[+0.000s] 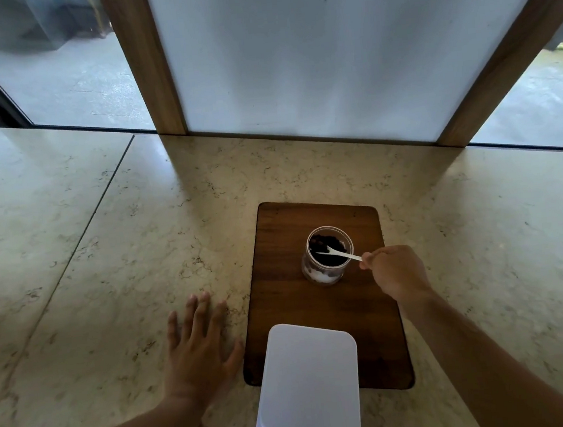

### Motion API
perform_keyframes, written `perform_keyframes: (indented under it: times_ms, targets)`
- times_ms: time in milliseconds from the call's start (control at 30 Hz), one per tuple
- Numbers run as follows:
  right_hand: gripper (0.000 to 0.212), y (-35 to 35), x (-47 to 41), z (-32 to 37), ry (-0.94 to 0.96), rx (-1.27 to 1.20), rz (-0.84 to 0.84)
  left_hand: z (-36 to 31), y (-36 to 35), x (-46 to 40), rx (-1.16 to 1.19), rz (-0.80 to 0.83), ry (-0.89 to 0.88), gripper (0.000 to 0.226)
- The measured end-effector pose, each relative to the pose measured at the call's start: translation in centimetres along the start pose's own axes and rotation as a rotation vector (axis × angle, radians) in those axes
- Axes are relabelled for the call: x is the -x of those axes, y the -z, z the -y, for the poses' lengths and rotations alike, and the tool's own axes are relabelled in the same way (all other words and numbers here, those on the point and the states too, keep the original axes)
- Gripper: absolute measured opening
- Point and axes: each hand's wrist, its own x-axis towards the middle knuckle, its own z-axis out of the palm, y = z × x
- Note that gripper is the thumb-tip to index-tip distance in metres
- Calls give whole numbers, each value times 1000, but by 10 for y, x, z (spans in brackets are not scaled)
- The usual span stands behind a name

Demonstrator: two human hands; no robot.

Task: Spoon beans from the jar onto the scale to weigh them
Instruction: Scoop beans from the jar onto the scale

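Note:
A clear jar (323,271) with dark beans (326,241) inside stands on a dark wooden board (281,292). My right hand (397,274) grips the handle of a small white spoon (341,255), whose tip reaches into the jar's mouth over the beans. A white scale (306,379) sits at the board's near edge with nothing on its platform; its display is partly cut off at the bottom. My left hand (200,345) lies flat on the counter with fingers spread, just left of the board.
The stone counter (72,268) stretches left and right. A frosted panel (326,54) in a wooden frame (145,61) rises behind the board. Windows flank it on both sides.

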Motion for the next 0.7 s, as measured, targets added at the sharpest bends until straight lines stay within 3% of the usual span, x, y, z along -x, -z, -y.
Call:
perform_keyframes:
  times_ms: [233, 700]
  targets:
    - [30, -1, -2, -5, -3, 13, -48, -1, 1, 0, -7, -2, 0, 84]
    - [29, 20, 13, -8, 70, -50, -13, 3, -5, -1, -14, -24, -15, 82]
